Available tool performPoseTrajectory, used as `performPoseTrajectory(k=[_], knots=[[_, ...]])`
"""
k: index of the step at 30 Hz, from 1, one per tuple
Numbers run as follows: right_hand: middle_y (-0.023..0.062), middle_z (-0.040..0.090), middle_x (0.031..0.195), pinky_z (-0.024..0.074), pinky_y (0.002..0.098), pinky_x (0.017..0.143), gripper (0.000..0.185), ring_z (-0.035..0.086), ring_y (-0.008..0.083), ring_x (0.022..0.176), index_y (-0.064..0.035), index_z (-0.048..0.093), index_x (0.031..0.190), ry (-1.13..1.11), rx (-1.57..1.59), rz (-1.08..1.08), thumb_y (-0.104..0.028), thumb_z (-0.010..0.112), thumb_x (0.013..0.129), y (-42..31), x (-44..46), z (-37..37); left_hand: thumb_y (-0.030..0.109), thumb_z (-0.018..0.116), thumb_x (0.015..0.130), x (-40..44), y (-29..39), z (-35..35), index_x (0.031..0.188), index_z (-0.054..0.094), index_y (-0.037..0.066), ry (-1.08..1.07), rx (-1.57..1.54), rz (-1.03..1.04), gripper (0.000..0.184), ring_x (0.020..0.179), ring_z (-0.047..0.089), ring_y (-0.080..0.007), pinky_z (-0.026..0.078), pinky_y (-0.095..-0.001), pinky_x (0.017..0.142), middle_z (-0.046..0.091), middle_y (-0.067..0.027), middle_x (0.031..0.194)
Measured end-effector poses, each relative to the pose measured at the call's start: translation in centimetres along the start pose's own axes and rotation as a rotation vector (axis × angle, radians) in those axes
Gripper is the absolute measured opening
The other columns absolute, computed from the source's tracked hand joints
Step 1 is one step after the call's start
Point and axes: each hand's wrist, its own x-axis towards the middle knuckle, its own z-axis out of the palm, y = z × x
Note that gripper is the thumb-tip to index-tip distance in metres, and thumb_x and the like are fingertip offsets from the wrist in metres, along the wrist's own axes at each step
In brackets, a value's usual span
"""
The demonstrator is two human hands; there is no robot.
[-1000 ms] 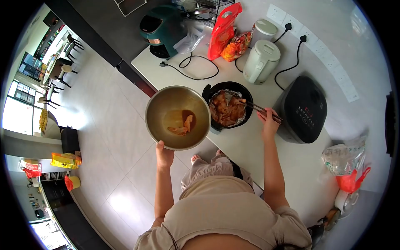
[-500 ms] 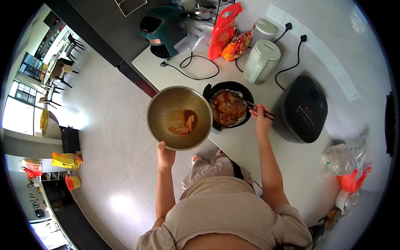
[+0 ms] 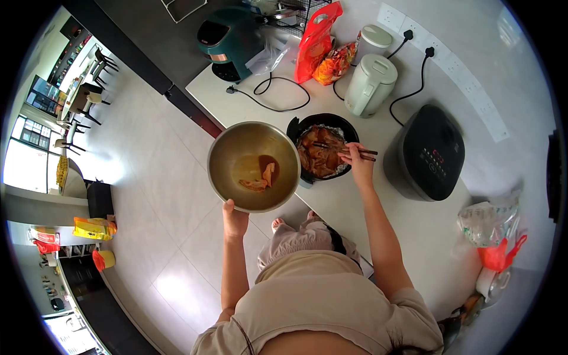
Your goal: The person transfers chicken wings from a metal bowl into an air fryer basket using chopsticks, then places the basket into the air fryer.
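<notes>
My left hand (image 3: pixel 235 220) grips the near rim of a metal bowl (image 3: pixel 228 171), thumb on the edge. The bowl is tilted toward me and holds a few pieces of marinated meat (image 3: pixel 258 180) in brown liquid. Chopsticks (image 3: pixel 362 153) are pinched in my right hand (image 3: pixel 358 160), their tips among meat slices (image 3: pixel 318 155) in a black air fryer basket (image 3: pixel 294 131). Foil shows along the inside of that basket, which stands on the counter (image 3: pixel 414 254) just right of the bowl.
A black rice cooker (image 3: pixel 429 155) stands right of my hand. Behind the basket are a pale green kettle (image 3: pixel 371 86), a red plastic bag (image 3: pixel 318 41), a loose power cord (image 3: pixel 284 110) and a dark green air fryer (image 3: pixel 228 44). Plastic bags (image 3: pixel 494 228) lie at the right.
My right hand has shifted left with the chopsticks, and their tips have moved toward the middle of the meat in the basket. The bowl stays nearly still.
</notes>
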Motion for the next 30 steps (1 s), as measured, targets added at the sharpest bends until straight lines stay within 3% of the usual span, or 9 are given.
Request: performPoseTrajectory(k=[4,10,20,25,30], knots=[[0.0152,0.063,0.087,0.0564,0.0307,0.069,0.022,0.067,0.0248,0.075,0.0061,0.057,0.095,0.042,0.098,0.08,-0.016,0.054,0.091,0.7,2.0,0.8,0.05,0.065,0.071,-0.1,0.0,0.2,0.13,0.042,0.004,-0.002,0.012,-0.015,0.077,0.12,0.044,-0.0219,0.036,-0.0372,0.099,0.048,-0.0081,0.13],[0.0135,0.064,0.081,0.0569,0.0287,0.064,0.02,0.067,0.0234,0.071,0.0073,0.058,0.092,0.091,-0.066,0.015,-0.012,0.054,0.091,-0.6,0.8,2.1,0.05,0.066,0.071,-0.5,0.1,-0.3,0.13,0.041,0.004,0.024,-0.004,0.021,0.079,0.119,0.045,-0.0229,0.037,-0.0383,0.097,0.047,-0.0082,0.129],[0.0131,0.064,0.079,0.0544,0.0256,0.06,0.02,0.067,0.0205,0.069,0.0051,0.058,0.092,0.047,-0.132,0.028,-0.014,0.053,0.091,-3.2,-2.2,0.5,0.051,0.066,0.07,-0.4,0.3,-0.6,0.131,0.04,0.005,0.028,0.02,0.022,0.08,0.121,0.043,-0.0235,0.036,-0.0394,0.098,0.046,-0.0087,0.13],[0.0119,0.063,0.079,0.0545,0.0257,0.061,0.024,0.066,0.0198,0.067,0.0044,0.057,0.093,0.022,-0.025,0.036,-0.019,0.054,0.092,-0.4,-1.4,0.3,0.051,0.066,0.07,0.2,0.0,-0.3,0.131,0.04,0.004,0.001,0.022,-0.006,0.08,0.122,0.042,-0.0235,0.035,-0.0398,0.099,0.045,-0.0088,0.131],[0.0128,0.064,0.08,0.0541,0.0282,0.062,0.024,0.066,0.0217,0.068,0.0036,0.058,0.093,0.129,0.054,-0.109,-0.02,0.053,0.092,-3.4,-3.2,0.6,0.052,0.064,0.071,0.4,-0.1,0.2,0.131,0.04,0.004,-0.061,0.04,-0.004,0.08,0.122,0.041,-0.0243,0.034,-0.0403,0.1,0.045,-0.0088,0.131]])
